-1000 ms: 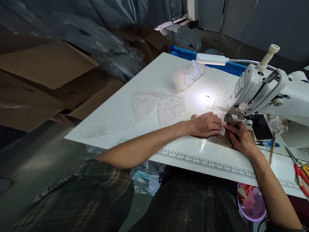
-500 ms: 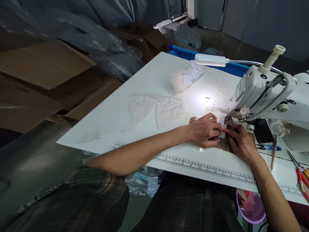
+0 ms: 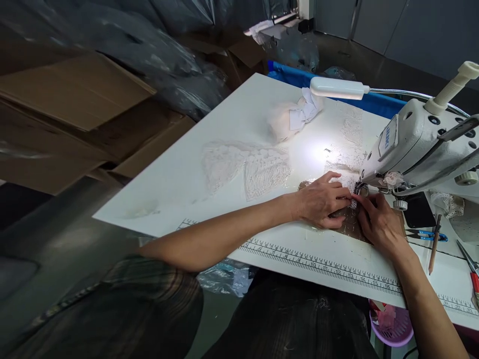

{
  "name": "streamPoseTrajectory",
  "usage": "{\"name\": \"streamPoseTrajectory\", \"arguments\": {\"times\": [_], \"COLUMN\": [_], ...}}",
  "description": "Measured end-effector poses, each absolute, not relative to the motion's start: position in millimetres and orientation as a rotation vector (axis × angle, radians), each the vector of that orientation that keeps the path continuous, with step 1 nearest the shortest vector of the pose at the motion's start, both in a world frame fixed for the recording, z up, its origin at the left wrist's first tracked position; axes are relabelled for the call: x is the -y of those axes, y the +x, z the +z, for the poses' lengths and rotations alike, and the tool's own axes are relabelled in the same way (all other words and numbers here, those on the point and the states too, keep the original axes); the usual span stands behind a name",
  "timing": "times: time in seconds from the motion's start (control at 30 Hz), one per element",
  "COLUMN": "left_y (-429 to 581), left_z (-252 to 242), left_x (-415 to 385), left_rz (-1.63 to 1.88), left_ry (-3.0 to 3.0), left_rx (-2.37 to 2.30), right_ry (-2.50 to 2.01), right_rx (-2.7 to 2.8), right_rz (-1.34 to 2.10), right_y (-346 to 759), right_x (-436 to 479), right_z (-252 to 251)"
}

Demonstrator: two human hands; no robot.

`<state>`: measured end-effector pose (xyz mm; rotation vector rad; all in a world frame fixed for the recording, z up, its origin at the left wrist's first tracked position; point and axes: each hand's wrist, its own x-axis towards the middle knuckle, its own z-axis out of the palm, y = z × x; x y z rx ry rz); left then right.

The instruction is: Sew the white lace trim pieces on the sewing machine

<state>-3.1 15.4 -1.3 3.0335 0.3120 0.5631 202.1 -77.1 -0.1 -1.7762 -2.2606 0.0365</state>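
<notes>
A white sewing machine (image 3: 398,142) stands at the right, its presser foot and needle area just beyond my fingers. Under it lies white lace fabric (image 3: 342,174), brightly lit by the lamp and partly hidden by my hands. My left hand (image 3: 322,203) rests palm down over the lace, fingers apart and lightly bent. Close to the needle, my right hand (image 3: 381,222) has its thumb and index finger drawn together at the lace's near edge. Both hands' fingertips almost meet there. A brown plate (image 3: 350,224) shows beneath them.
More lace pieces (image 3: 265,172) and a bundle of pale fabric (image 3: 282,122) lie on the white table (image 3: 179,184). A lamp (image 3: 339,88) hangs over it. Blue thread snips (image 3: 428,235), a pencil (image 3: 434,247), scissors (image 3: 473,269) and a black phone (image 3: 419,209) lie at right. Cardboard boxes (image 3: 75,89) stand left.
My left hand's fingers have spread from a more curled pose. Both hands remain at the lace by the needle. The view has shifted slightly, so the machine appears farther right and larger.
</notes>
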Motion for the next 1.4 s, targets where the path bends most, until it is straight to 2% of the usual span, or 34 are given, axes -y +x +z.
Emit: {"name": "streamPoseTrajectory", "arguments": {"times": [0.37, 0.67, 0.83, 1.07, 1.4], "left_y": [-2.2, 0.0, 1.6, 2.3, 2.7], "left_z": [-1.7, 0.0, 1.0, -0.4, -3.7], "left_x": [-19.4, -20.8, -20.5, -21.3, -20.4], "left_rz": [0.541, 0.432, 0.402, 0.465, 0.502], "left_ry": [3.118, 3.102, 3.076, 3.071, 2.997], "left_rx": [-0.304, -0.384, -0.436, -0.482, -0.527], "right_ry": [-1.627, -1.764, -1.687, -1.773, -1.712], "right_rx": [2.294, 2.3, 2.162, 1.806, 1.79], "right_rz": [0.107, 0.057, 0.248, 0.683, 0.441], "right_y": [207.4, 198.8, 206.9, 226.9, 217.3], "right_x": [80.6, 79.1, 82.0, 69.7, 82.1], "right_z": [0.8, 2.2, 8.9, 22.4, 1.1]}}
